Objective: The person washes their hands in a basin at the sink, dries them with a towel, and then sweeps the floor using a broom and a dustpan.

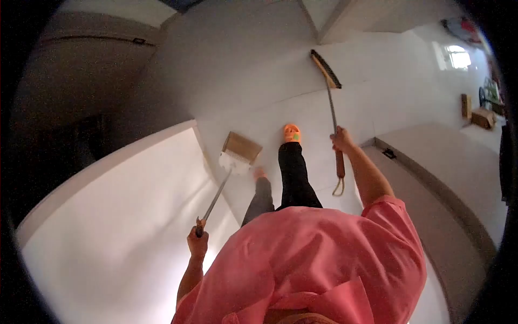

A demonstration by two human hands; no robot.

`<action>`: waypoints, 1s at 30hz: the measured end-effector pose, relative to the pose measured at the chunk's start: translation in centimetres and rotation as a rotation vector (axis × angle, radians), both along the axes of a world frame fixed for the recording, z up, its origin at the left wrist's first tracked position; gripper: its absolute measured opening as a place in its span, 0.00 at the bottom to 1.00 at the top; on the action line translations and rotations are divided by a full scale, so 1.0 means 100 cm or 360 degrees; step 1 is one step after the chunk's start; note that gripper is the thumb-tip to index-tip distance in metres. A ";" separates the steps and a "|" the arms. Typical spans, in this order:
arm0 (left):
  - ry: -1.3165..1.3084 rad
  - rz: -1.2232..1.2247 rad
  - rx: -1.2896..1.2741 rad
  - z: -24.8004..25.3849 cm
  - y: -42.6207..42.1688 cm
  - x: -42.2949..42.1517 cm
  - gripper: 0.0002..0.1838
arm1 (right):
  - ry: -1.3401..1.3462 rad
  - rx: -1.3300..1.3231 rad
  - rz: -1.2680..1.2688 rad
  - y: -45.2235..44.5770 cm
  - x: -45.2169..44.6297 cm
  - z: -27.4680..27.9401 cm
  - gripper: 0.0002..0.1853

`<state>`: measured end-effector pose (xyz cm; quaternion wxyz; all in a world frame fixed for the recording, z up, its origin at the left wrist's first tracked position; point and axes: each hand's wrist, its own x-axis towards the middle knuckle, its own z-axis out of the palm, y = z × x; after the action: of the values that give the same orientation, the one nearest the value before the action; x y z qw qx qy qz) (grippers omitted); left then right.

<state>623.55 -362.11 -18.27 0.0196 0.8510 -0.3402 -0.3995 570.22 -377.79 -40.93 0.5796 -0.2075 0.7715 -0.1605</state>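
Note:
Fingers of my left hand (198, 242) are wrapped round the top of a long-handled dustpan (243, 147), whose tan and white pan is low by the floor, left of my feet. My right hand (341, 139) grips the shaft of a broom (326, 70) above its brown lower grip, where a cord loop hangs. The broom's dark-bristled head points away from me, over the floor ahead. Whether its bristles touch the floor I cannot tell.
A white half-wall (124, 216) stands at the left, with a dark area beyond. My orange shoe (292, 133) is on the pale floor (248, 102). At the right are a ledge (431, 178) and cardboard boxes (483, 117). A wall corner (324, 32) juts in ahead.

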 end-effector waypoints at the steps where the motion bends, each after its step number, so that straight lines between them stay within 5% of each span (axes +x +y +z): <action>1: 0.0009 0.0016 -0.0019 -0.002 0.006 -0.002 0.07 | 0.0028 0.0056 0.0145 0.000 0.008 0.016 0.07; 3: 0.0050 0.0014 -0.0062 -0.010 0.001 0.013 0.07 | -0.0040 0.0051 0.0326 -0.005 0.024 0.018 0.09; 5: -0.0155 -0.0247 -0.0152 -0.014 -0.016 0.007 0.06 | -0.0002 0.0060 0.0505 -0.027 0.044 0.026 0.24; 7: -0.0103 0.0033 -0.0063 -0.036 -0.014 0.015 0.06 | -0.0093 0.0173 0.0727 -0.063 0.062 0.037 0.33; 14: 0.0001 0.0341 -0.0166 -0.017 0.035 -0.026 0.05 | -0.0141 0.0246 0.1161 -0.078 0.109 0.072 0.38; 22: 0.0058 0.0457 -0.0046 -0.054 0.062 -0.014 0.06 | 0.0464 0.0261 0.2314 -0.065 0.145 0.004 0.40; 25: 0.0078 0.0437 -0.0214 -0.075 0.076 -0.021 0.06 | 0.0412 0.0556 0.2342 -0.060 0.140 0.029 0.40; 30: 0.0132 0.0443 -0.0220 -0.088 0.057 -0.020 0.06 | 0.0507 0.0270 0.2425 -0.007 0.089 0.009 0.40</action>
<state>621.57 -356.36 -27.06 0.1475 0.8694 -0.2446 -0.4033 579.12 -378.45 -40.06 0.4263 -0.6553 0.4999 0.3727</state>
